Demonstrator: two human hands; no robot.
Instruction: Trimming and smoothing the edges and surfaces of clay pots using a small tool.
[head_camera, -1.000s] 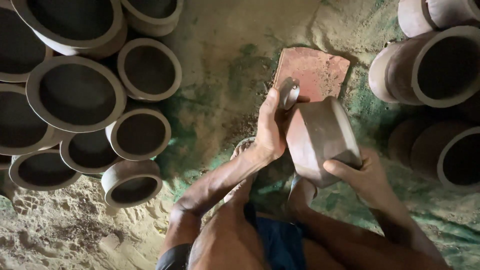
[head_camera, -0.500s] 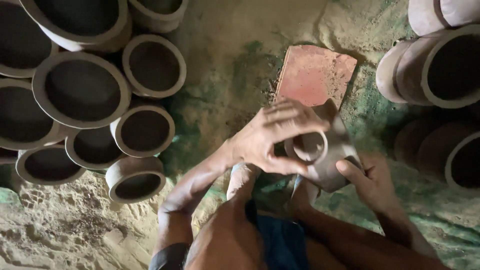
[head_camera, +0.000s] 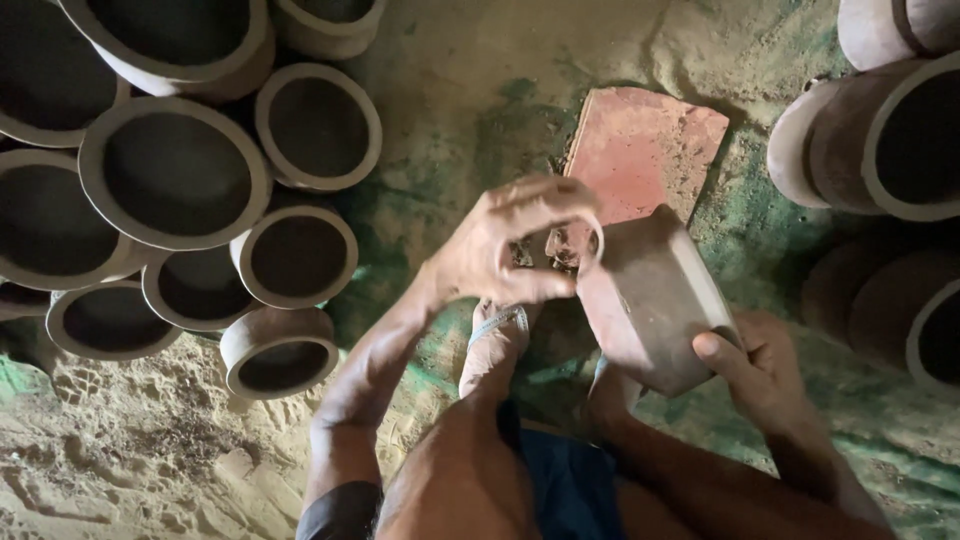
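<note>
Now my right hand (head_camera: 770, 375) grips a clay pot (head_camera: 650, 300) by its lower side, thumb pressed on the wall, the pot tilted with its mouth turned away from me toward the upper right. My left hand (head_camera: 500, 245) is curled at the pot's near end, fingers bent over and thumb below, closed around a small metal ring (head_camera: 590, 240) (I think it is a scraper loop; too blurred to be sure) that touches the pot's edge. The pot hangs above my feet, and my left foot (head_camera: 495, 345) shows a sandal strap across it.

Just behind the pot a flat reddish tile (head_camera: 640, 150) lies on the sandy floor (head_camera: 150, 470), on a patch stained green. To my left stands a cluster of round bowls (head_camera: 175, 170), mouths up, rims touching or overlapping, the smallest bowl (head_camera: 280, 350) nearest my left forearm. To my right more pots (head_camera: 880, 140) lie on their sides, stacked against one another, well apart from my hands. My knees and dark shorts (head_camera: 560, 480) fill the bottom of the view.
</note>
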